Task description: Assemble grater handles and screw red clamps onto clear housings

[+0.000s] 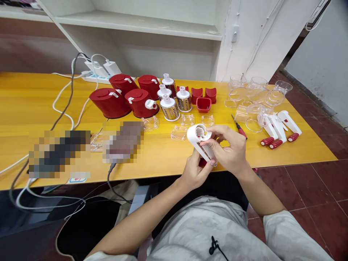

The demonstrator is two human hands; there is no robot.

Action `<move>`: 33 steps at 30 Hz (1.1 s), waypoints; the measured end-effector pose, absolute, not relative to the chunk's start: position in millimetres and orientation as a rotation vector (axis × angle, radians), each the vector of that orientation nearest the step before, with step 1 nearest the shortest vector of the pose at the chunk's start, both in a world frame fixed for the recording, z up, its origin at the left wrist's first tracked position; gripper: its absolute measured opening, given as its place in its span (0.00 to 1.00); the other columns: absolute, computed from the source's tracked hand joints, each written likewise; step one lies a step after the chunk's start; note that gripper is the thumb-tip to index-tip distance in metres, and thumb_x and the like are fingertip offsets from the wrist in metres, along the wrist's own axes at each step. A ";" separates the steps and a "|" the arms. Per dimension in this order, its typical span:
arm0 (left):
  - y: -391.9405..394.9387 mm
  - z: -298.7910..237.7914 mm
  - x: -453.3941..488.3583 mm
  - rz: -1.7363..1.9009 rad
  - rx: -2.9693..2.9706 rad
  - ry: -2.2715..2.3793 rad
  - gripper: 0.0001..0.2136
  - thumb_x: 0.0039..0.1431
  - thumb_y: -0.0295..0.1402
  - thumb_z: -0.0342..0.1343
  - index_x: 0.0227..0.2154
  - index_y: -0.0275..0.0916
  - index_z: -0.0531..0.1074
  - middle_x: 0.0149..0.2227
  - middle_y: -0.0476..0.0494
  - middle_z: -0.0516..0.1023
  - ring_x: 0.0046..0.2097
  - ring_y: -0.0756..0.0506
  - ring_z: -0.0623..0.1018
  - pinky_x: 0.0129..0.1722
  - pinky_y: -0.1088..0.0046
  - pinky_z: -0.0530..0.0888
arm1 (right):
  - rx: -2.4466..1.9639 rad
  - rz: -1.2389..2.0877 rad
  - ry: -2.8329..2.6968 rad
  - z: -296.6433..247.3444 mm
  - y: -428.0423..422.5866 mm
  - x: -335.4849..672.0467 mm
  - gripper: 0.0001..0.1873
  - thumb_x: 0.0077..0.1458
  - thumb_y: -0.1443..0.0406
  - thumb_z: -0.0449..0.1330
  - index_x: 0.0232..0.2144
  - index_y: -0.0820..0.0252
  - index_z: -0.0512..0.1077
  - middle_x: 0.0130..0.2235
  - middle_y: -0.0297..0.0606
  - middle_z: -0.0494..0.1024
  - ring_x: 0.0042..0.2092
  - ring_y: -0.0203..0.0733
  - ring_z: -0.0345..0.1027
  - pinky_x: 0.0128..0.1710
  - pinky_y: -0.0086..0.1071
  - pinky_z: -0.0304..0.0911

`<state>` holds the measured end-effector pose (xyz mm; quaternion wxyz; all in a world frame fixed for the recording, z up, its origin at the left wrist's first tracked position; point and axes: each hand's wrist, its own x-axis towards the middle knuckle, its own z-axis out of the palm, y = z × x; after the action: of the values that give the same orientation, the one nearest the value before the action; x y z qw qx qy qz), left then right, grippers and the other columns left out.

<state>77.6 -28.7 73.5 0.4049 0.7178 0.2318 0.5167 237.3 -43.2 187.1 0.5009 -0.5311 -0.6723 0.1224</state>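
Over the front edge of the table, both hands hold a white plastic crank handle (194,137) with a red knob at its lower end. My left hand (194,170) wraps its lower part, fingers closed round it. Up at the round, hollow head, my right hand (230,146) pinches the rim with thumb and fingers; whether a small part sits between those fingertips is hidden. Similar white handles with red grips (277,132) lie to the right. Between them and my right hand rests a red-handled screwdriver (239,128).
Red grater bases (110,103) stand at the back left beside metal grating drums (170,108). Small red cups (203,104) and clear plastic lids (179,133) lie nearby. Clear hoppers (254,116) cluster at the right. Cables (71,90), a power strip (99,78) and two blurred items occupy the left.
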 end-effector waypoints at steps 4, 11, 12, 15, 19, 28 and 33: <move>-27.5 69.9 76.0 1.278 1.788 0.559 0.23 0.79 0.48 0.62 0.67 0.42 0.70 0.44 0.44 0.83 0.38 0.44 0.81 0.40 0.68 0.78 | -1.249 0.198 -1.664 181.9 -39.7 237.7 0.30 0.68 0.45 0.62 0.47 0.70 0.81 0.49 0.42 0.85 0.47 0.16 0.76 0.50 0.15 0.76; -27.0 68.0 77.2 1.262 1.732 0.492 0.24 0.80 0.47 0.62 0.67 0.40 0.68 0.42 0.45 0.81 0.38 0.46 0.80 0.41 0.70 0.77 | -1.065 -0.065 -1.691 179.1 -33.1 236.8 0.17 0.67 0.56 0.66 0.47 0.62 0.86 0.51 0.40 0.84 0.52 0.17 0.78 0.53 0.15 0.77; -27.0 68.5 77.5 1.263 1.730 0.483 0.23 0.80 0.47 0.62 0.66 0.40 0.68 0.42 0.46 0.81 0.38 0.46 0.80 0.41 0.71 0.77 | -1.037 -0.104 -1.688 179.5 -32.2 236.6 0.14 0.66 0.58 0.66 0.47 0.60 0.87 0.51 0.39 0.84 0.53 0.17 0.78 0.52 0.15 0.77; -26.7 70.0 78.1 1.261 1.736 0.460 0.22 0.80 0.46 0.62 0.65 0.39 0.68 0.41 0.47 0.81 0.37 0.48 0.79 0.40 0.72 0.76 | -0.971 -0.191 -1.694 180.2 -30.2 236.9 0.10 0.64 0.63 0.68 0.45 0.55 0.87 0.51 0.37 0.83 0.54 0.17 0.79 0.55 0.16 0.77; -27.0 70.0 77.6 1.251 1.739 0.465 0.23 0.80 0.47 0.62 0.66 0.39 0.68 0.39 0.48 0.79 0.35 0.48 0.77 0.39 0.72 0.75 | -0.924 -0.259 -1.695 179.4 -28.4 239.1 0.12 0.62 0.66 0.69 0.47 0.55 0.87 0.50 0.36 0.84 0.54 0.19 0.78 0.57 0.19 0.77; -27.7 80.9 77.7 1.198 1.632 0.309 0.24 0.83 0.53 0.56 0.65 0.38 0.69 0.41 0.46 0.76 0.38 0.48 0.76 0.40 0.74 0.76 | -0.877 -0.323 -1.744 184.0 -28.1 243.1 0.08 0.63 0.67 0.67 0.42 0.64 0.85 0.48 0.39 0.82 0.52 0.18 0.76 0.50 0.16 0.75; -25.9 84.4 78.0 1.176 1.613 0.343 0.26 0.84 0.56 0.52 0.65 0.38 0.68 0.41 0.46 0.76 0.37 0.49 0.73 0.38 0.74 0.74 | -0.867 -0.372 -1.785 187.0 -28.6 244.8 0.07 0.62 0.69 0.68 0.42 0.68 0.84 0.47 0.39 0.81 0.52 0.18 0.74 0.50 0.14 0.73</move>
<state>78.0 -25.9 84.4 0.5295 0.6757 0.1437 0.4925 244.8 -28.6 187.0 0.5321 -0.3637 -0.7485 -0.1559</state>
